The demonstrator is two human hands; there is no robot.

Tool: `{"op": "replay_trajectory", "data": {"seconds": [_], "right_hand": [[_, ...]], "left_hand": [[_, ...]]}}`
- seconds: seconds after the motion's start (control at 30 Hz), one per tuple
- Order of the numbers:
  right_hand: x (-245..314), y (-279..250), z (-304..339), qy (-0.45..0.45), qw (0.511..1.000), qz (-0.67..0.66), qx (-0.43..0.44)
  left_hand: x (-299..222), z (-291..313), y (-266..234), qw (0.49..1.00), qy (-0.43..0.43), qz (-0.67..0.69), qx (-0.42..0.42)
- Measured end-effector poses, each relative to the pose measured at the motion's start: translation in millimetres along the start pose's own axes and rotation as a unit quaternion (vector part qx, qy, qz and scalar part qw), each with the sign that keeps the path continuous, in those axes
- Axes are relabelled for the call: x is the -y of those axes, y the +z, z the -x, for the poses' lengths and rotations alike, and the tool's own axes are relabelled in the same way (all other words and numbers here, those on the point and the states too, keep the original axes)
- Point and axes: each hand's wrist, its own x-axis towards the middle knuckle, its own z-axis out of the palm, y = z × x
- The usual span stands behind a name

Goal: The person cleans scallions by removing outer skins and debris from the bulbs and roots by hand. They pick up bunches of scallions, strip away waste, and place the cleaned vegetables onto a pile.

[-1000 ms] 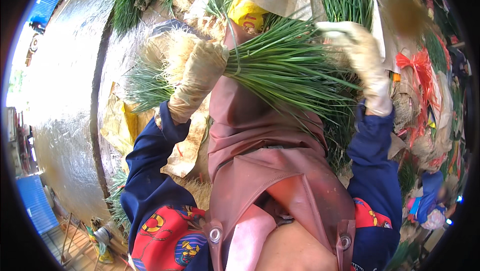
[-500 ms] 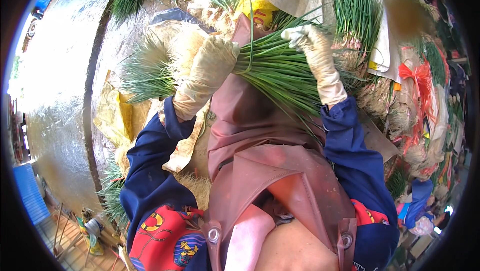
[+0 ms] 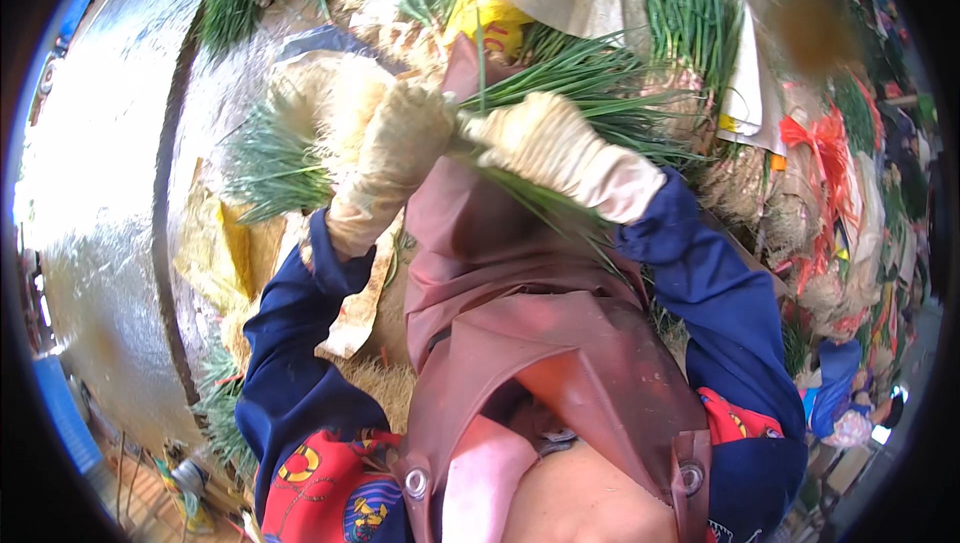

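Yellow sacking lies at the left, near a leafy green bundle. Your gloved left hand has its grip wrapped around the green onion bunch beside its pale roots; your gloved right hand meets the leaves, but whether its grip pinches them, you cannot tell. Red plastic ribbon hangs at the right.

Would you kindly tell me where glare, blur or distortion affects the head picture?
Head view: glare whitens the grey surface at left; head view: fisheye distortion bows its dark seam; head view: a blurred brown smudge sits at upper right; head view: the right hand looks slightly soft.
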Motion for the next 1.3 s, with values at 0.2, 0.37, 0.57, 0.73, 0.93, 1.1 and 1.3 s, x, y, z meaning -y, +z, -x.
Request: {"op": "replay_trajectory", "data": {"seconds": [0.2,0.37,0.57,0.73,0.93,1.1,1.3], "right_hand": [[-1,36,10,0.021,0.991,0.008,-0.134],[-4,-10,18,0.282,0.872,-0.279,-0.288],[-45,-115,89,0.388,0.800,-0.035,-0.456],[-149,-105,197,0.363,0.719,-0.321,-0.498],[-161,-12,205,0.526,0.633,-0.363,-0.437],[-153,35,228,0.634,0.606,-0.350,-0.329],[-139,51,241,0.701,0.584,-0.329,-0.244]], "left_hand": [[1,6,19,0.999,-0.015,-0.008,-0.043],[2,35,36,0.992,-0.108,-0.044,0.041],[7,63,33,0.852,-0.250,0.450,-0.099],[36,114,66,0.460,-0.462,0.756,-0.058],[162,142,89,0.290,-0.369,0.857,-0.213],[195,168,164,0.014,-0.363,0.892,-0.269],[111,187,282,-0.137,-0.383,0.829,-0.384]]}}
